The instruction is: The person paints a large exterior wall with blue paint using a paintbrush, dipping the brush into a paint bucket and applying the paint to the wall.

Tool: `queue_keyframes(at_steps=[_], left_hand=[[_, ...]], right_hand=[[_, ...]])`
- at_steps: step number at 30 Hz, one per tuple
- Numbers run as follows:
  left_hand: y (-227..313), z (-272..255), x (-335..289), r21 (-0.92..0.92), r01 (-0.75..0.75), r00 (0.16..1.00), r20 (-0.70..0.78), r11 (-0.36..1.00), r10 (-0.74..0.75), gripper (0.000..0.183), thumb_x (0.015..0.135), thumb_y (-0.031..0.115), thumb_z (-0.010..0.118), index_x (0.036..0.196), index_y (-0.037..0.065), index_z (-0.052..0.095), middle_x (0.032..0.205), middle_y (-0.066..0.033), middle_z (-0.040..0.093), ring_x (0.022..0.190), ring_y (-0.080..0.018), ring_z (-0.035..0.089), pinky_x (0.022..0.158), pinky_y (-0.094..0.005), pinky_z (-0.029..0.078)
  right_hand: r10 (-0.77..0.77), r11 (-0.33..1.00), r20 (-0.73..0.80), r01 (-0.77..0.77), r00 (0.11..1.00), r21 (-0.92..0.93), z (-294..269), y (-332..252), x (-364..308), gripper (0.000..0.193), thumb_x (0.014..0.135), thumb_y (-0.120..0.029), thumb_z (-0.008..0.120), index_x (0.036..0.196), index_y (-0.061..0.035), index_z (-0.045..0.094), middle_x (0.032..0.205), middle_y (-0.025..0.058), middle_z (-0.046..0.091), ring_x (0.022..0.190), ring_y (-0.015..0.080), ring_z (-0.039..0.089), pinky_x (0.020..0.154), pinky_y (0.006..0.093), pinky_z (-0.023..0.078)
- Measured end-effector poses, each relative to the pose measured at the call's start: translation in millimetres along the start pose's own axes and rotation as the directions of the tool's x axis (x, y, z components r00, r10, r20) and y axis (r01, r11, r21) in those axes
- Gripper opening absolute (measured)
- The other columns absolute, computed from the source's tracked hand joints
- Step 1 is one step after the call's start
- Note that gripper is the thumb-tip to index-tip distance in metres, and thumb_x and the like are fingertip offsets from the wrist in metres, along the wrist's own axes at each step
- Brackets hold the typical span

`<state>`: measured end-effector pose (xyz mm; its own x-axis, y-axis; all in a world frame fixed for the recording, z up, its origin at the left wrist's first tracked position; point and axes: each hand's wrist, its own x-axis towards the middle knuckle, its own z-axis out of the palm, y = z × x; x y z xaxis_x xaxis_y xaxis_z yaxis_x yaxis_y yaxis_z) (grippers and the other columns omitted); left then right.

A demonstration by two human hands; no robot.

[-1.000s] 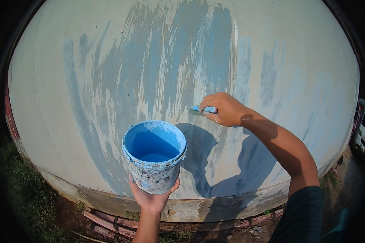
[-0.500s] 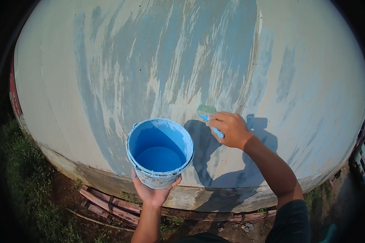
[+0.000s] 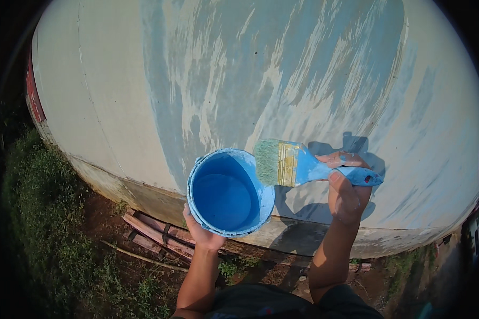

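Note:
My left hand (image 3: 205, 233) grips a paint-smeared bucket (image 3: 266, 204) from below, its fingers mostly hidden under it. Inside, blue paint (image 3: 223, 198) covers the bottom. My right hand (image 3: 348, 189) is closed round the blue handle of a wide paintbrush (image 3: 306, 165). The brush lies level, its pale green bristles pointing left at the bucket's right rim; whether they touch it I cannot tell. Behind both stands a pale wall (image 3: 122, 122), streaked with uneven blue-grey paint over its middle and right.
Reddish planks or beams (image 3: 159, 234) lie on the ground at the wall's foot, lower left, with a thin pole (image 3: 143, 256) beside them. Green weeds (image 3: 48, 212) grow along the left. A bare concrete band (image 3: 143, 194) runs along the wall's base.
The brush has come away from the wall, back toward me and beside the bucket, its bristles turned left. The bucket is now tilted to the right, and the view has shifted left.

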<state>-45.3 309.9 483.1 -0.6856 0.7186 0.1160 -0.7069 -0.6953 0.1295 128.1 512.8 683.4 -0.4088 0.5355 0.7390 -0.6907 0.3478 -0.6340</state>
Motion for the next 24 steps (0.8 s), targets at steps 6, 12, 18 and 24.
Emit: queue_keyframes(at_steps=[6, 12, 18, 24], left_hand=[[65, -27, -27, 0.165, -0.052, 0.993, -0.095, 0.985, 0.069, 0.077, 0.105, 0.064, 0.051, 0.159, 0.008, 0.053, 0.157, -0.0157, 0.06, 0.14, -0.0358, 0.061, 0.119, -0.0534, 0.047], [130, -40, -53, 0.14, -0.078, 0.997, 0.005, 0.987, 0.078, 0.076, 0.108, 0.064, 0.044, 0.156, 0.006, 0.056, 0.154, -0.0167, 0.062, 0.138, -0.0354, 0.061, 0.118, -0.0514, 0.048], [171, -48, -63, 0.216, -0.107, 0.994, 0.006, 0.97, 0.108, 0.077, 0.106, 0.064, 0.047, 0.157, 0.006, 0.054, 0.155, -0.0161, 0.061, 0.138, -0.0354, 0.06, 0.118, -0.0505, 0.048], [191, -53, -66, 0.233, -0.066, 0.998, 0.039, 0.97, 0.058, 0.08, 0.104, 0.066, 0.048, 0.16, 0.008, 0.051, 0.158, -0.0163, 0.058, 0.141, -0.0356, 0.058, 0.12, -0.0521, 0.046]], right_hand=[[0.319, 0.916, 0.108, -0.276, 0.942, -0.291, 65, 16, -39, 0.015, 0.096, 0.0, 0.077, 0.109, 0.0055, 0.075, 0.105, 0.018, 0.081, 0.088, 0.0186, 0.076, 0.077, 0.0334, 0.061], [0.196, 0.959, 0.274, -0.125, 0.941, -0.256, 140, 30, -71, 0.018, 0.09, 0.006, 0.082, 0.106, 0.0011, 0.074, 0.103, 0.0175, 0.079, 0.094, 0.0231, 0.077, 0.079, 0.0352, 0.059], [0.216, 0.926, 0.279, -0.105, 0.936, -0.363, 191, 34, -95, 0.02, 0.089, 0.005, 0.084, 0.105, 0.0002, 0.073, 0.101, 0.0164, 0.078, 0.091, 0.0228, 0.077, 0.077, 0.0352, 0.059], [0.27, 0.898, 0.255, -0.148, 0.928, -0.414, 212, 44, -111, 0.019, 0.089, 0.003, 0.084, 0.104, 0.0004, 0.073, 0.1, 0.0151, 0.078, 0.088, 0.0225, 0.077, 0.075, 0.0348, 0.058]])
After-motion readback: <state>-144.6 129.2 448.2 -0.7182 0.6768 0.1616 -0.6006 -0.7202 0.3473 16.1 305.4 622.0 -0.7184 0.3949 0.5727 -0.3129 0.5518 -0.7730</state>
